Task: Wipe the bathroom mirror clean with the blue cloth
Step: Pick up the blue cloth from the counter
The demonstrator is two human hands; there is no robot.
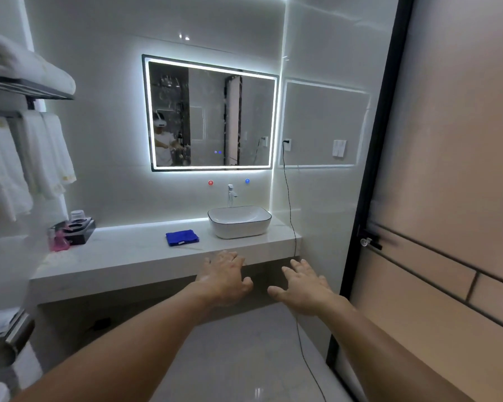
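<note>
A person stands in a bathroom with both bare arms stretched forward; the left hand (225, 278) and right hand (304, 288) hover side by side at about six o'clock, a little apart, fingers spread, holding nothing. The folded blue cloth (182, 237) lies flat on the white vanity counter (122, 256), just beyond the left hand towards eleven o'clock and beside the basin (239, 221) at its left. The lit mirror (211, 116) hangs on the wall at twelve o'clock, well apart from both hands. By the look of it, the task has not started; picking up the cloth and all the wiping remain.
</note>
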